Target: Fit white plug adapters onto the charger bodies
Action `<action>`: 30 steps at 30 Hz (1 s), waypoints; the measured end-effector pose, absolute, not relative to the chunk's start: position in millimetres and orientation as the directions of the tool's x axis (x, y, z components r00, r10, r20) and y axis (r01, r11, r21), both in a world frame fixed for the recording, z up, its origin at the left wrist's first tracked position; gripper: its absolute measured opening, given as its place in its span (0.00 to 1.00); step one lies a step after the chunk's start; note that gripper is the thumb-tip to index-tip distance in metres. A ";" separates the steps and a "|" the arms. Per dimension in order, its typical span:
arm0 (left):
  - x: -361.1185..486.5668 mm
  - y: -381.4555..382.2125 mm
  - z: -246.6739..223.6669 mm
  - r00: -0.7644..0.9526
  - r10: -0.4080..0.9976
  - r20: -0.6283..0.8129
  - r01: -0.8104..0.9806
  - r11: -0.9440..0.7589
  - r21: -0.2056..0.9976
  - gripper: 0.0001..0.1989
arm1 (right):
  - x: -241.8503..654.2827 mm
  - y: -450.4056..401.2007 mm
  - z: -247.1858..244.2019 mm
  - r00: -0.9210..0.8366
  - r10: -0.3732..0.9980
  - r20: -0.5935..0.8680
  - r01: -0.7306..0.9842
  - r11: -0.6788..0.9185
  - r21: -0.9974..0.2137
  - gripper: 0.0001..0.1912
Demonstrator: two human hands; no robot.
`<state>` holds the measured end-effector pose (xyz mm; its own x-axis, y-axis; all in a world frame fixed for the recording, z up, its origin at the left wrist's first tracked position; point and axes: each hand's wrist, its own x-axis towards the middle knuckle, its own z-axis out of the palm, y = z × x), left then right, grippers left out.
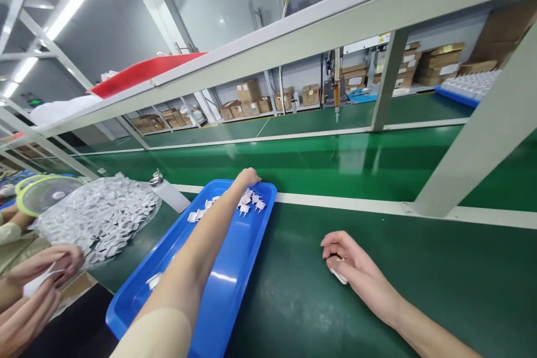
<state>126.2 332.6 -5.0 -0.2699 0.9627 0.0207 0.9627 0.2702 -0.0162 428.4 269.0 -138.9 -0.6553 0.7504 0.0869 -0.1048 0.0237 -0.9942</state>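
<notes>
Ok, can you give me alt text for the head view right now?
The left hand reaches to the far end of a blue tray among small white plug parts, while the right hand rests on the green bench over a white part. A co-worker's hands work at left.

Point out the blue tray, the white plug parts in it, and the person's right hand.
blue tray (pixel 232 268): head view, bare floor of the tray.
white plug parts (pixel 251 202): head view, middle of the pile at the far end.
right hand (pixel 356 265): head view, back of the hand.

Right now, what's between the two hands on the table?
In the head view, between the left hand and right hand lie the blue tray edge and bare green table.
</notes>
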 end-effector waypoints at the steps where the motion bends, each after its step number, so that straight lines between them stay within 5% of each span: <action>1: 127.6 333.8 -5.7 -0.269 0.963 0.005 0.963 0.269 -0.024 0.15 | 428.9 268.5 -141.1 -0.651 0.746 0.139 -0.062 0.131 -0.989 0.08; 5: 157.6 324.3 -13.2 -0.149 0.989 0.013 0.988 0.149 -0.027 0.14 | 430.2 264.4 -145.1 -0.687 0.664 0.296 0.094 0.484 -0.870 0.11; 10: 204.3 258.9 -20.6 0.100 0.995 0.017 0.995 -0.100 0.010 0.11 | 435.8 266.9 -139.7 -0.653 0.651 0.387 0.409 0.733 -0.543 0.10; 12: 220.4 215.2 -31.9 0.163 0.986 -0.038 0.986 -0.162 0.035 0.08 | 439.0 271.9 -136.4 -0.629 0.691 0.357 0.489 0.708 -0.509 0.06; 16: 253.8 130.7 -75.6 0.101 0.993 -0.066 0.991 -0.094 0.099 0.08 | 443.5 277.9 -128.1 -0.672 0.695 0.253 0.469 0.665 -0.582 0.12; 21: 277.0 79.8 -114.0 -0.102 0.995 -0.017 0.917 0.101 0.386 0.35 | 440.3 266.1 -112.2 -0.718 0.689 0.098 0.376 0.503 -0.779 0.17; 23: 278.0 72.6 -118.1 -0.103 0.995 -0.021 0.881 0.101 0.462 0.35 | 437.5 257.0 -105.9 -0.686 0.726 0.044 0.303 0.339 -0.891 0.18; 27: 287.6 71.5 -122.2 -0.160 0.986 0.045 0.888 0.124 0.442 0.17 | 434.3 241.4 -98.6 -0.723 0.686 -0.074 0.187 0.091 -0.978 0.20; 30: 301.0 77.9 -125.7 -0.221 0.962 0.160 0.912 0.146 0.382 0.25 | 434.4 237.9 -97.6 -0.773 0.625 -0.111 0.162 0.025 -0.986 0.20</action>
